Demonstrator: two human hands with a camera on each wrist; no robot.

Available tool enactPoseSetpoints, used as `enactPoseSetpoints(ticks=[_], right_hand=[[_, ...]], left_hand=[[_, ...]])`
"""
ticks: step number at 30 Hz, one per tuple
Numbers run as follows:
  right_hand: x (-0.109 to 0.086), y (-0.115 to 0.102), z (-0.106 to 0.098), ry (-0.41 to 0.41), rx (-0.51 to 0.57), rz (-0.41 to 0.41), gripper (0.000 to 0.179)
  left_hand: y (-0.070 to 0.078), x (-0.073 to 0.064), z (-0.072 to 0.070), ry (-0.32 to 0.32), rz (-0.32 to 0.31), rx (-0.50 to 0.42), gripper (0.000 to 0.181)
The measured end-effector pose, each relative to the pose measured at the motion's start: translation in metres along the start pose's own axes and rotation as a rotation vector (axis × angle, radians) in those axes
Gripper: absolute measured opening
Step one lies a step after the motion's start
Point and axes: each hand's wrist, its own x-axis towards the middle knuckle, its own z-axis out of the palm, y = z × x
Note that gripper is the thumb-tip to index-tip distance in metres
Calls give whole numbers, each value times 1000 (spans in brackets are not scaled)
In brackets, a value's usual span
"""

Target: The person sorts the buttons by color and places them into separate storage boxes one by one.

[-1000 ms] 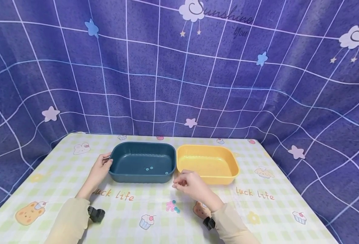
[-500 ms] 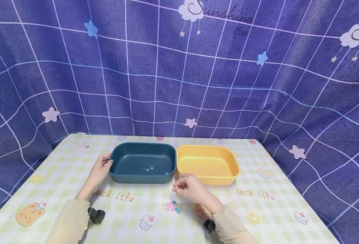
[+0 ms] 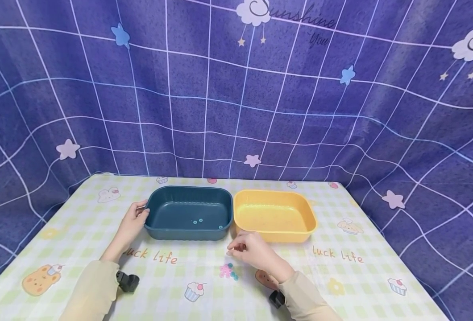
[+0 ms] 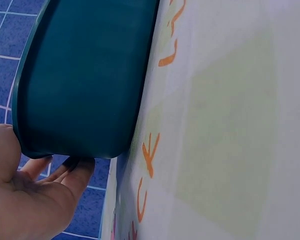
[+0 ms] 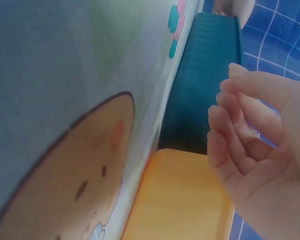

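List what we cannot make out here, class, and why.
Head view: pink button-like pieces, too small and bunched to count.
Left wrist view: inside of teal basin, hidden by its wall.
Right wrist view: yellow basin, cut off by bottom edge; left hand, mostly cut off by top edge.

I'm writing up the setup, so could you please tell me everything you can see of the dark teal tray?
The dark teal tray stands upright on the checked tablecloth, an open, shallow rectangle with rounded corners, a thin rim and smooth, plastic-looking walls. It sits left of the yellow tray; whether they touch is hard to tell. Three small light blue pieces lie on its floor toward the front right. The left hand holds its left end at the rim.
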Motion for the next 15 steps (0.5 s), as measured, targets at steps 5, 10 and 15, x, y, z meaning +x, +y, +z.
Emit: enactPoseSetpoints(ticks=[5, 10, 15], right_hand=[[-1, 2, 0, -49, 19, 4, 9], [-2, 4, 0, -100, -15, -18, 10], [-2, 5, 0, -133, -37, -20, 11]], left_hand=[[0, 0, 0, 5, -8, 9, 50], [1, 0, 1, 6, -14, 8, 50], [2, 0, 1, 9, -12, 1, 50]])
